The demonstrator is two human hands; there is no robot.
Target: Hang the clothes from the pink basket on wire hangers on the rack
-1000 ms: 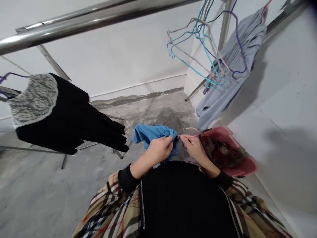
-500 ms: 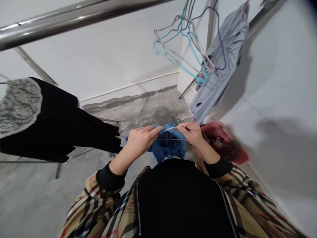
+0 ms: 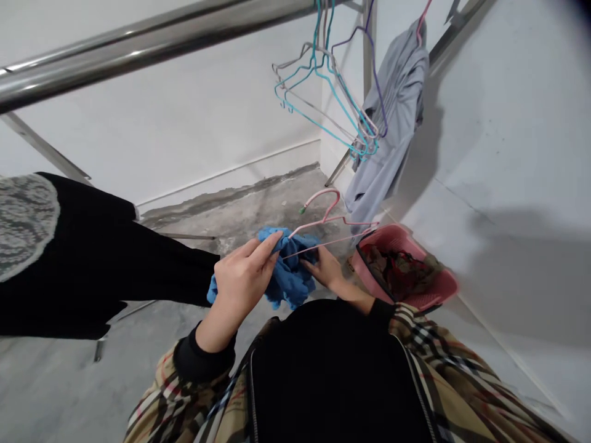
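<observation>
In front of my body is a bunched blue garment [image 3: 293, 280] with one end of a pink hanger [image 3: 325, 220] inside it. My left hand [image 3: 244, 271] is closed on the garment and on the hanger's left end through the cloth. The hanger's hook and its right end stick out bare, the hook pointing up and away from me. Below the hanger's lower wire, my right hand [image 3: 325, 267] pinches the right edge of the blue cloth; part of its fingers is hidden by the fabric.
A steel rail [image 3: 161, 46] crosses the top, with several blue, grey and purple hangers [image 3: 318, 92] on it. Grey clothing [image 3: 392, 104] hangs at the right wall. Below it stands a pink basket [image 3: 369, 271] holding dark clothes. A black garment with lace [image 3: 106, 258] hangs at left.
My right hand has let go of the hanger near its hook and moved down and left onto the blue cloth. The hanger's hook and right end now show.
</observation>
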